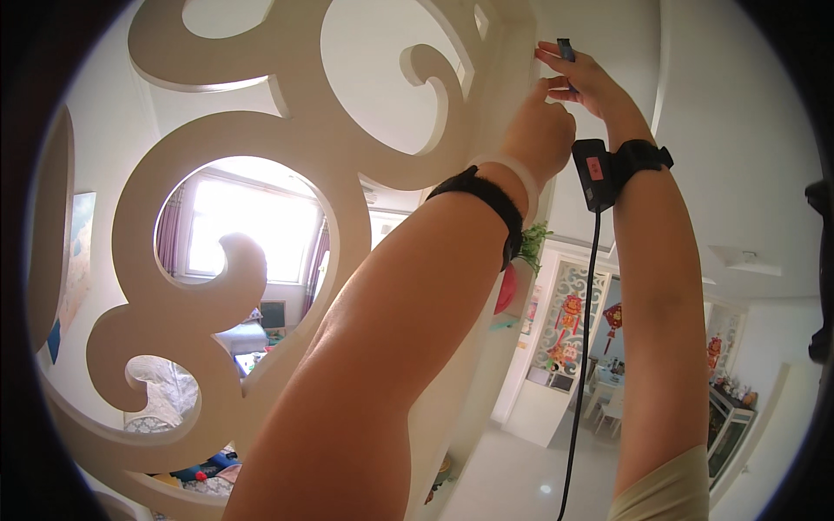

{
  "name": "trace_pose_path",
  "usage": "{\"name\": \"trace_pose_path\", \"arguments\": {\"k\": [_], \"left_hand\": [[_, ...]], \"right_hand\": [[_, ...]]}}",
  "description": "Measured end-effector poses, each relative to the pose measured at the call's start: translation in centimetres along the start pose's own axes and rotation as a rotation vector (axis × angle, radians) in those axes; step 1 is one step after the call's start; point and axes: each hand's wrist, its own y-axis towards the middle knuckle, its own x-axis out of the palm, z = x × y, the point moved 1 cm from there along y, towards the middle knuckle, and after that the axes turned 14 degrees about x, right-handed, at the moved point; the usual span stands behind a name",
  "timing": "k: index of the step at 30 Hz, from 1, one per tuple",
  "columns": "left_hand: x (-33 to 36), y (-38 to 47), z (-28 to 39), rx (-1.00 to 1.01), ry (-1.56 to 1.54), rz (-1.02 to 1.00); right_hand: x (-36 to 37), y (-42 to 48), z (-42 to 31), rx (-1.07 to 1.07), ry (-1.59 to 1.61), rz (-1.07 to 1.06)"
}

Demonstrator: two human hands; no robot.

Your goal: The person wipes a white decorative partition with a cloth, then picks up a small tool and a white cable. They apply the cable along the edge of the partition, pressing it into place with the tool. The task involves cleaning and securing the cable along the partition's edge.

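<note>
Both arms reach up along the edge of a white carved scrollwork partition (352, 146). My left hand (544, 127) is near its upper edge, fingers curled and partly hidden behind the wrist; a black strap and a pale bangle circle that arm. Just above and to the right, my right hand (573, 71) has a small dark blue object (565, 49) between thumb and fingers, its kind unclear. The right fingertips are close to the pale panel beside the partition; contact cannot be told. A black box-shaped device (594, 174) with a cable is strapped to the right wrist.
Through the scrollwork show a bright window (251, 225), purple curtains (171, 231) and a bed. Green leaves (535, 244) and a pink item (503, 292) are by the partition's edge. Lower right are red hanging decorations (571, 314), a white chair (611, 411) and a cabinet (731, 417). The black cable (582, 365) hangs down.
</note>
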Motion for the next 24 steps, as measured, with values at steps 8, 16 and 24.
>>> {"name": "trace_pose_path", "arguments": {"k": [8,16,24], "left_hand": [[0.1,-0.7,0.2,0.007,0.036,0.072],[-0.4,-0.1,0.8,0.096,0.166,-0.102],[0.0,-0.7,0.7,0.085,0.096,0.056]], "right_hand": [[-1.6,-4.1,1.7,-0.123,0.214,0.074],[-4.5,-7.7,3.3,-0.112,0.287,-0.002],[0.6,-3.1,0.3,-0.09,0.215,-0.048]]}}
